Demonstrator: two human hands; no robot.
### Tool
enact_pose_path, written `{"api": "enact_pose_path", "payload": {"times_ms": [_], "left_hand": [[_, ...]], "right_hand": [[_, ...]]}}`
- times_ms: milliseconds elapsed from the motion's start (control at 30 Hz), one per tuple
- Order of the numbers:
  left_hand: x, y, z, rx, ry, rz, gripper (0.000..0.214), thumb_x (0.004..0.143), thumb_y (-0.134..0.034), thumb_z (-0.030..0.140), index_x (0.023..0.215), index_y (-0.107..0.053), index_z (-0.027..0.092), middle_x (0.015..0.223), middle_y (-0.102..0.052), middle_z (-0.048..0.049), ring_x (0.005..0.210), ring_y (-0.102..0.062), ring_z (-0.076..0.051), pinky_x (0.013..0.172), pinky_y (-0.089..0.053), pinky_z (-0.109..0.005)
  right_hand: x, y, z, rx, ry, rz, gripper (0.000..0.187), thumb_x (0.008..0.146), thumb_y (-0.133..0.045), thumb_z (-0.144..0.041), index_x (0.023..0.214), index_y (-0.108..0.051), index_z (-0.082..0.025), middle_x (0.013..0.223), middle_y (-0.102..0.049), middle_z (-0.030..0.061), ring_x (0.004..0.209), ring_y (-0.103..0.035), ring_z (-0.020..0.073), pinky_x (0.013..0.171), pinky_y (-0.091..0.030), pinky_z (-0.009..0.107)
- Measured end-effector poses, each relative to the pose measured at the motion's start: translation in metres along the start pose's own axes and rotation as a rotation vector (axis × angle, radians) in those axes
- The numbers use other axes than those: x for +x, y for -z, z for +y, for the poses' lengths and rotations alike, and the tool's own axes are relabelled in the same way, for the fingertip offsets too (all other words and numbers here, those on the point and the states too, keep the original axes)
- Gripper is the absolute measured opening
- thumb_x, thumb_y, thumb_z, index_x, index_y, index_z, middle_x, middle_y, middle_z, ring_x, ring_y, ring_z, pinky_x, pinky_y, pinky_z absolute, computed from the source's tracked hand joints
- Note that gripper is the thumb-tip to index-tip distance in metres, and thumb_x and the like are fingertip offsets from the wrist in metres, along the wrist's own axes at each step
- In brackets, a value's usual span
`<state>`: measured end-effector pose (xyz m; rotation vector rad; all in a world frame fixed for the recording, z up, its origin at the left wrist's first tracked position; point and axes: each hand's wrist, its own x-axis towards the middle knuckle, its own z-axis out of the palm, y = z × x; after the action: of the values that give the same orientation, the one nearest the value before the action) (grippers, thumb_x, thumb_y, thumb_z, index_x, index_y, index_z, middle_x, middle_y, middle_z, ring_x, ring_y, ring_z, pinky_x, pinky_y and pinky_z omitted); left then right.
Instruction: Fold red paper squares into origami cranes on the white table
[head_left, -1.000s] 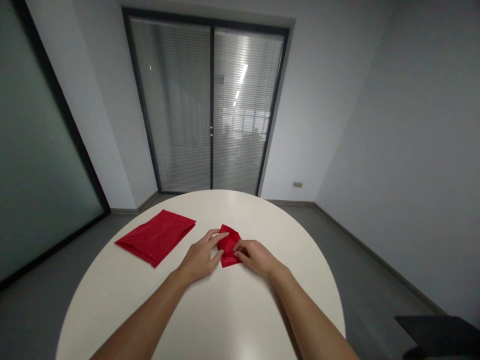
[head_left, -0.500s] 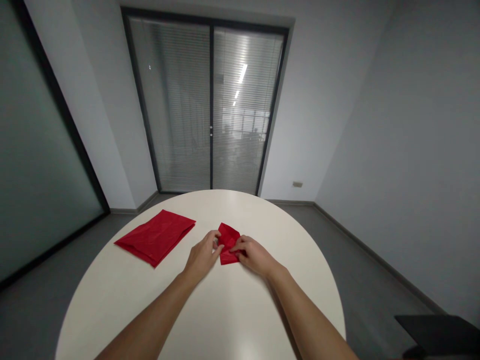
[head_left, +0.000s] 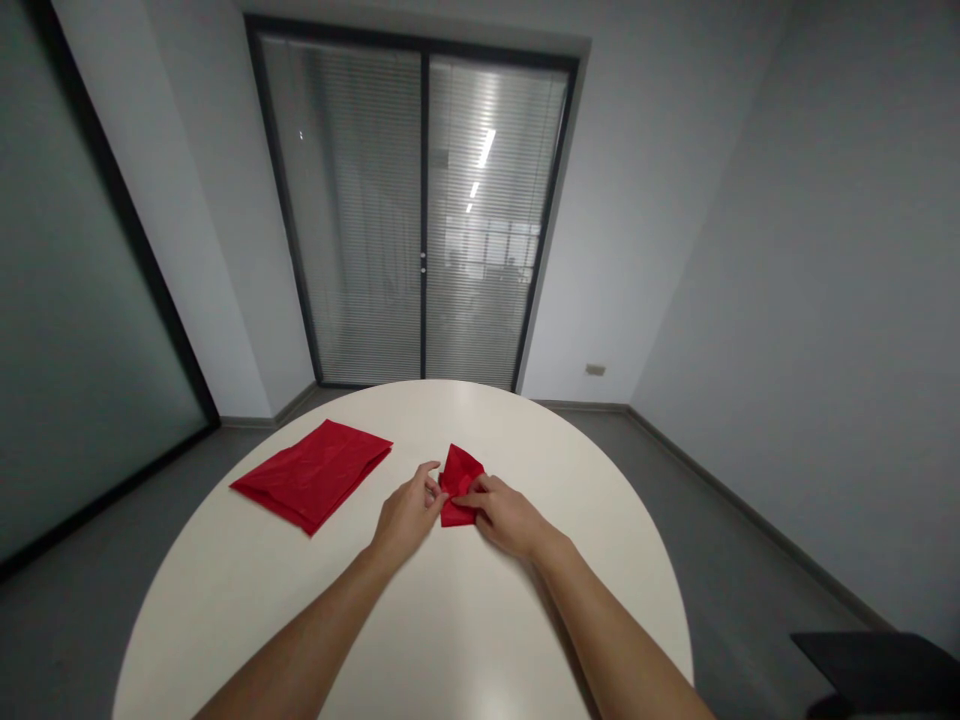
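Note:
A small folded red cloth [head_left: 459, 476] lies near the middle of the round white table [head_left: 420, 620]. My left hand [head_left: 405, 515] sits at its left edge, fingers curled and pinching the fabric. My right hand [head_left: 506, 517] rests on its lower right part, fingers pressed down on it and pinching a fold. Part of the cloth is hidden under both hands.
A larger folded red cloth [head_left: 311, 472] lies flat on the table's left side. Beyond the table stand glass doors with blinds [head_left: 424, 215]. A dark object [head_left: 877, 665] shows at the lower right, off the table.
My left fingers have curled in from lying over the small cloth to pinching its left edge. The cloth's top has risen slightly into a narrower shape. My right hand has shifted a little left.

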<state>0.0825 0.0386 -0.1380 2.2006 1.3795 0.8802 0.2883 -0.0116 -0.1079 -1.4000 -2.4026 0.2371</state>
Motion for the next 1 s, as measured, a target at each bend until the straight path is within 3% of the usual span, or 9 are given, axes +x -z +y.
{"api": "enact_pose_path", "payload": {"times_ms": [233, 433, 533, 633, 800, 900, 1000], "left_hand": [[0.000, -0.004, 0.003, 0.084, -0.001, 0.037, 0.019, 0.094, -0.058, 0.018, 0.113, -0.061, 0.022, 0.096, -0.073, -0.0020, 0.086, -0.068, -0.017, 0.073, -0.046, -0.027], [0.000, -0.004, 0.003, 0.085, -0.029, 0.030, 0.009, 0.094, -0.059, 0.019, 0.101, -0.063, 0.022, 0.093, -0.073, -0.0017, 0.087, -0.069, -0.018, 0.072, -0.046, -0.027], [-0.001, -0.003, 0.004, 0.106, -0.029, 0.033, 0.008, 0.095, -0.058, 0.020, 0.100, -0.064, 0.022, 0.093, -0.073, -0.0015, 0.087, -0.069, -0.018, 0.073, -0.045, -0.027], [-0.002, -0.001, 0.006, 0.133, -0.034, 0.021, 0.009, 0.095, -0.057, 0.019, 0.099, -0.064, 0.023, 0.093, -0.073, -0.0016, 0.089, -0.068, -0.019, 0.072, -0.044, -0.027], [-0.003, 0.001, 0.006, 0.174, -0.058, -0.003, 0.013, 0.094, -0.059, 0.016, 0.104, -0.062, 0.023, 0.101, -0.071, -0.0027, 0.095, -0.066, -0.020, 0.074, -0.043, -0.028], [-0.003, 0.002, 0.006, 0.189, -0.060, 0.014, 0.020, 0.093, -0.061, 0.015, 0.110, -0.056, 0.024, 0.102, -0.069, -0.0023, 0.095, -0.065, -0.019, 0.075, -0.043, -0.028], [-0.003, 0.004, 0.008, 0.246, -0.045, 0.044, 0.016, 0.093, -0.061, 0.016, 0.103, -0.052, 0.023, 0.096, -0.064, -0.0016, 0.091, -0.063, -0.020, 0.072, -0.042, -0.028]], "right_hand": [[0.004, -0.006, -0.003, -0.035, -0.024, -0.002, 0.053, 0.088, -0.052, -0.009, 0.138, -0.063, -0.024, 0.112, -0.064, 0.0104, 0.104, -0.057, 0.0232, 0.090, -0.045, 0.031], [0.008, -0.011, -0.010, -0.067, -0.075, 0.003, 0.044, 0.089, -0.051, -0.011, 0.128, -0.068, -0.022, 0.109, -0.064, 0.0104, 0.099, -0.059, 0.0224, 0.085, -0.046, 0.030], [0.007, -0.006, -0.008, 0.015, -0.026, 0.042, 0.046, 0.087, -0.052, -0.008, 0.127, -0.069, -0.024, 0.113, -0.066, 0.0083, 0.102, -0.060, 0.0213, 0.089, -0.046, 0.030], [0.004, 0.003, 0.000, 0.106, -0.007, 0.101, 0.037, 0.085, -0.053, -0.006, 0.111, -0.074, -0.024, 0.114, -0.067, 0.0061, 0.104, -0.061, 0.0196, 0.093, -0.045, 0.029], [-0.001, 0.006, 0.021, 0.184, -0.235, 0.248, 0.013, 0.087, -0.062, -0.016, 0.098, -0.069, -0.020, 0.101, -0.065, 0.0053, 0.086, -0.060, 0.0179, 0.079, -0.047, 0.029], [0.000, 0.000, 0.028, 0.256, -0.242, 0.313, 0.014, 0.086, -0.063, -0.015, 0.099, -0.065, -0.019, 0.108, -0.066, 0.0068, 0.094, -0.061, 0.0197, 0.084, -0.048, 0.032], [0.001, -0.006, 0.030, 0.319, -0.167, 0.301, 0.021, 0.086, -0.055, -0.008, 0.099, -0.066, -0.019, 0.116, -0.067, 0.0079, 0.105, -0.061, 0.0207, 0.093, -0.047, 0.034]]}}
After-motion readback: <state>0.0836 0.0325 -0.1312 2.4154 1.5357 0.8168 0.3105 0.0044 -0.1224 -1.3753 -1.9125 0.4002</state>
